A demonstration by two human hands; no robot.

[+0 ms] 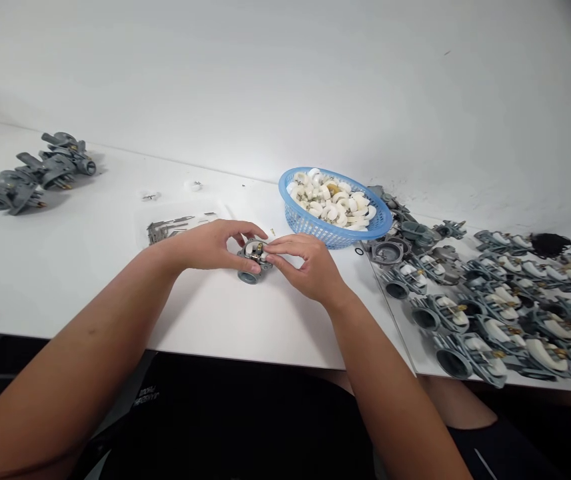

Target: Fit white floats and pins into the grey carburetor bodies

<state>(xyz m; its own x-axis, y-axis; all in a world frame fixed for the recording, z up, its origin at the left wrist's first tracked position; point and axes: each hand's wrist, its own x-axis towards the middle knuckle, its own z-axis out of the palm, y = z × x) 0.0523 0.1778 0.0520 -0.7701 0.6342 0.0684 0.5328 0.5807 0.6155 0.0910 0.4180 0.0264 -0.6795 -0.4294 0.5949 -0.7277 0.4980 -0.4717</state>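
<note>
Left hand (210, 245) clasps carburetor body (248, 273) resting on white table (90, 267), near front edge. Right hand (305, 263) fingertips pinch brass piece (258, 249) on top, probably pin; too small to tell. Risk: piece slips from pinch, rolls off table; body tips if clasp loosens.

Bare forearms (96, 333); black garment (245, 427) bearing small white lettering (144, 395).

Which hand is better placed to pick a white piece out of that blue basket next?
Probably the right hand. It lies beside the blue plastic basket of white curved pieces, while the left hand sits on the far side of the small grey metal part that both hands hold.
</note>
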